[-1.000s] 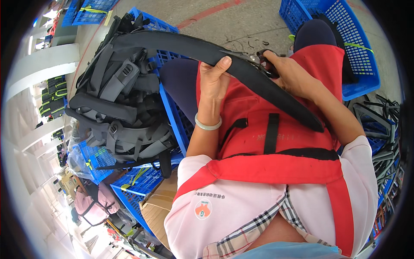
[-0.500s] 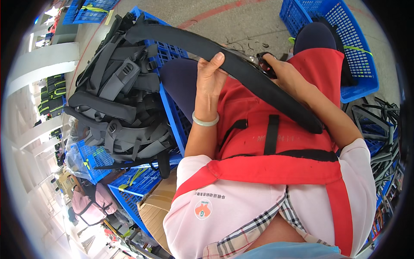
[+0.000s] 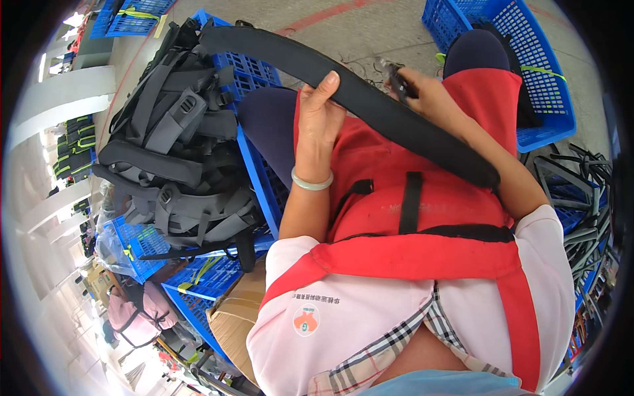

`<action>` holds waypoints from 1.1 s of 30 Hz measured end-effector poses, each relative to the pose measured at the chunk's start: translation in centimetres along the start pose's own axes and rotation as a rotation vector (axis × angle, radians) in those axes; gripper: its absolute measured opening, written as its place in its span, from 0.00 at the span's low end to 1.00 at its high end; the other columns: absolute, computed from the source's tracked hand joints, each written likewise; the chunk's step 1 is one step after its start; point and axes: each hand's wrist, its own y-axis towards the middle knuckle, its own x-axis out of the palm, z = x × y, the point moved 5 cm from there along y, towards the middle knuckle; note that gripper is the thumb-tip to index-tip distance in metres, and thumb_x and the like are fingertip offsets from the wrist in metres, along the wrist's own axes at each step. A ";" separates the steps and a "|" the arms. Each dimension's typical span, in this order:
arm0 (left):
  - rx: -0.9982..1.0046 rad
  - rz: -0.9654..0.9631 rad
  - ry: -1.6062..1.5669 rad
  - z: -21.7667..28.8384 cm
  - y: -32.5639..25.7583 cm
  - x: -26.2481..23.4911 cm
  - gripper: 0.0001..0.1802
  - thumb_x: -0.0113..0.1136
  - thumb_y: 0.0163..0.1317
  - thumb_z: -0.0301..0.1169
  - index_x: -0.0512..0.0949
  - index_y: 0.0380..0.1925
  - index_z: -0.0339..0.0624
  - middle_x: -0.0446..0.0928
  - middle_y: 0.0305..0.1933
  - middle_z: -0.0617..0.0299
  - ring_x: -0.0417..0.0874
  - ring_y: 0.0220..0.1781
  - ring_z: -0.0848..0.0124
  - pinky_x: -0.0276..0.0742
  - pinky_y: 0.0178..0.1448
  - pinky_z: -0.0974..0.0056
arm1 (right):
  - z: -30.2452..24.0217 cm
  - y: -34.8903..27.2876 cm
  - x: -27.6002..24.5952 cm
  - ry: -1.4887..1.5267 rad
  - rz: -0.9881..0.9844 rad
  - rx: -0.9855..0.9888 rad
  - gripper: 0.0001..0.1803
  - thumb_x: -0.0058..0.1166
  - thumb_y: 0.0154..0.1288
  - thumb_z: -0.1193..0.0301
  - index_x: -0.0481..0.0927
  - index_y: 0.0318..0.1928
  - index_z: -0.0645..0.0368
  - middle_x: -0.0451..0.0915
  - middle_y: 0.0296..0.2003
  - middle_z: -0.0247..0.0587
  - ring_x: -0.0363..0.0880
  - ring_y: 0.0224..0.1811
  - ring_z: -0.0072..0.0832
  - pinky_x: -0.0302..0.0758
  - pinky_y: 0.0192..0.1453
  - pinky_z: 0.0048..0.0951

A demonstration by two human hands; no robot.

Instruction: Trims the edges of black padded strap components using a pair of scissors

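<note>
A long black padded strap (image 3: 370,99) lies slantwise across my lap, its far left end over the heap of straps and its near end by my right forearm. My left hand (image 3: 321,109) is closed on the middle of the strap, thumb on top and fingers beneath it. Just beyond the strap, my right hand (image 3: 429,96) grips a pair of black-handled scissors (image 3: 400,84), whose metal tip points away to the left. Part of the scissors is hidden by the fingers. To my left, black and grey padded straps with buckles (image 3: 181,119) are heaped on a blue crate (image 3: 254,158).
A blue crate (image 3: 551,92) with dark contents stands at the far right. Grey strips (image 3: 581,231) are piled near my right elbow. More blue crates (image 3: 198,284) and a cardboard box (image 3: 234,323) sit at the lower left. Dark scraps lie on the concrete floor (image 3: 370,39).
The scissors have swung so their tip now points farther away from me, clear of the strap's edge. The strap stays in my left hand, its near end shifted slightly.
</note>
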 end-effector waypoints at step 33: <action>-0.441 -0.122 0.623 -10.4 7.7 4.3 0.14 0.55 0.66 0.26 0.76 0.50 0.34 0.80 0.44 0.57 0.81 0.42 0.70 0.76 0.48 0.66 | 31.1 -12.6 -31.2 1.275 1.772 0.023 0.08 0.53 0.63 0.83 0.71 0.41 0.70 0.80 0.33 0.55 0.83 0.31 0.43 0.84 0.29 0.33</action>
